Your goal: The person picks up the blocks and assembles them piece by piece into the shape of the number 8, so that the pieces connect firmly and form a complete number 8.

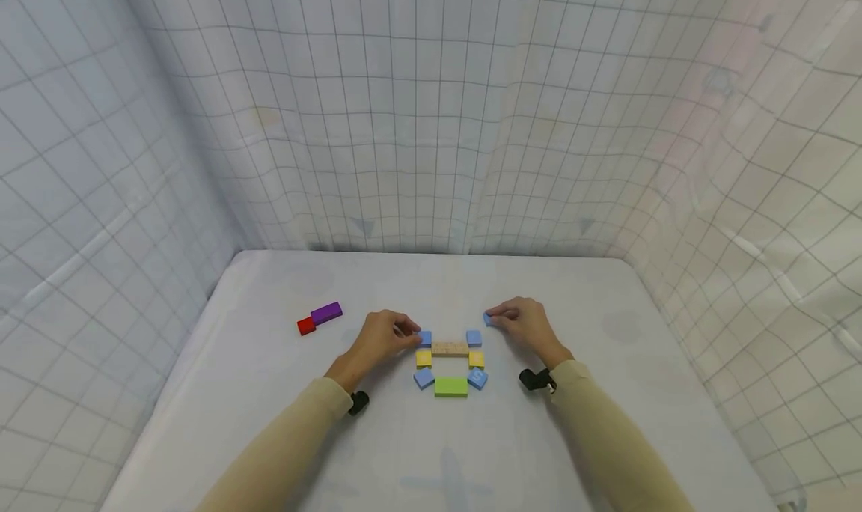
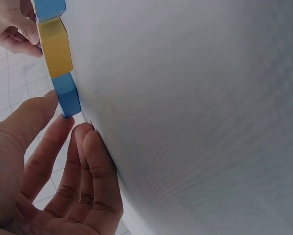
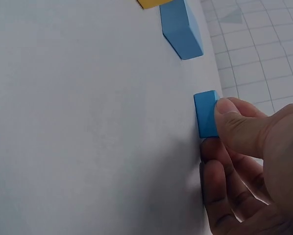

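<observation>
My left hand [image 1: 384,338] has its thumb and index fingertip on a blue block [image 2: 68,95] at the upper left of a block arrangement, pinching it at its edges. Off to the upper right of the arrangement, my right hand [image 1: 528,323] pinches another blue block [image 3: 206,114] between thumb and fingers, low at the table surface. Between the two upper blue blocks, the right one [image 1: 474,338] standing free, lies a wooden plank [image 1: 450,349] with faint markings. Below are yellow blocks [image 1: 423,359] on both sides, two slanted blue blocks [image 1: 424,379] and a lime green block [image 1: 451,387].
A purple block [image 1: 326,313] and a red block [image 1: 306,325] lie touching at the left of the white table [image 1: 431,459]. Grid-patterned white curtains [image 1: 431,123] enclose the table at the back and sides.
</observation>
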`<state>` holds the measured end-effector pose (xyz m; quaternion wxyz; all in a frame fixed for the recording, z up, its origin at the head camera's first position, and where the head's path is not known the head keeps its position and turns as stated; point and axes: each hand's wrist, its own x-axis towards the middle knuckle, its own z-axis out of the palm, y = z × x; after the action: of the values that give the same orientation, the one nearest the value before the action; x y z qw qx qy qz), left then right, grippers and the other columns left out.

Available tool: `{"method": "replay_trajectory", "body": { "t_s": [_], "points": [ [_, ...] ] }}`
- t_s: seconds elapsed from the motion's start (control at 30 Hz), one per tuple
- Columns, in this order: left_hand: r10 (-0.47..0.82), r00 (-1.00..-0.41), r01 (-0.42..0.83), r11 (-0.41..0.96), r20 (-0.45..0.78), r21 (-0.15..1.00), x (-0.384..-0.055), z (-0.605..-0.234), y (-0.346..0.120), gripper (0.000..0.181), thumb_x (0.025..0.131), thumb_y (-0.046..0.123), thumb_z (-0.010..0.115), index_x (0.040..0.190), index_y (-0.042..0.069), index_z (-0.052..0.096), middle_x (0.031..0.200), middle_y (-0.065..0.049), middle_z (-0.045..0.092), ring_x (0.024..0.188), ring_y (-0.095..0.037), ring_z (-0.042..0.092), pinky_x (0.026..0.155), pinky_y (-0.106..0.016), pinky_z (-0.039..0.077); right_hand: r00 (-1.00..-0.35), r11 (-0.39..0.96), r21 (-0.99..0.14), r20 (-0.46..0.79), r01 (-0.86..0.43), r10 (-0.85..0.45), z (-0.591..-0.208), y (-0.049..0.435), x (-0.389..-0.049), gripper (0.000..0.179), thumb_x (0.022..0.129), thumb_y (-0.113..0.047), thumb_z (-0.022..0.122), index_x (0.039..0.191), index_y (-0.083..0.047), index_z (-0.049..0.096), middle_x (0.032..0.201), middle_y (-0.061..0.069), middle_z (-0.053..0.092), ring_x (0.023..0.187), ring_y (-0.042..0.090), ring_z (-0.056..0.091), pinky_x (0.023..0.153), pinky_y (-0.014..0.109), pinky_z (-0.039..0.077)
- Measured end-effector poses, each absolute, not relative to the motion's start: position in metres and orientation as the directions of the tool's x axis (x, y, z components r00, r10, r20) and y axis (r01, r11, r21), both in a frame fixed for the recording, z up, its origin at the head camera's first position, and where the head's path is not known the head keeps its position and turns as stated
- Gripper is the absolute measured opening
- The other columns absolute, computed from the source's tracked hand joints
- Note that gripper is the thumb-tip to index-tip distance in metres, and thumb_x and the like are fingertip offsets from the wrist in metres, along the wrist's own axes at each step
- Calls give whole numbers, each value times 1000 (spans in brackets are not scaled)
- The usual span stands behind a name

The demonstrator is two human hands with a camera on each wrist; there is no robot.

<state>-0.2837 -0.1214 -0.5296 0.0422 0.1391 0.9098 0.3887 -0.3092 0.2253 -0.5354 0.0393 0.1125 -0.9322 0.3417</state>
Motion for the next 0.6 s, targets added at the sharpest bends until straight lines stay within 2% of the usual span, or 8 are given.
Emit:
{"method": "replay_trajectory", "body": {
  "t_s": [0.3,0.5,0.6],
  "points": [
    [325,-942,286,633,89,719,-289,-546,-127,19,103,27,91,115,12,91,105,-4,84,95,-18,75,85,-32,64,-972,705,-679,60,-206,-226,-538,212,-314,23,108,-19,86,130,-17,89,141,11,85,123,34,84,110,56,66],
    [295,-953,249,645,65,722,-284,-541,-124,18,103,25,92,115,12,91,106,-4,84,97,-17,75,90,-37,66,-964,691,-685,61,-230,-260,-539,209,-316,24,108,-20,84,132,-19,89,141,11,85,122,33,84,110,57,66],
    [284,-957,234,649,54,724,-285,-542,-122,14,102,23,92,113,14,91,104,-1,83,95,-15,74,89,-34,65,-960,691,-683,57,-237,-273,-537,210,-317,24,109,-20,83,132,-19,89,142,11,85,122,32,83,110,57,65]
  ]
}}
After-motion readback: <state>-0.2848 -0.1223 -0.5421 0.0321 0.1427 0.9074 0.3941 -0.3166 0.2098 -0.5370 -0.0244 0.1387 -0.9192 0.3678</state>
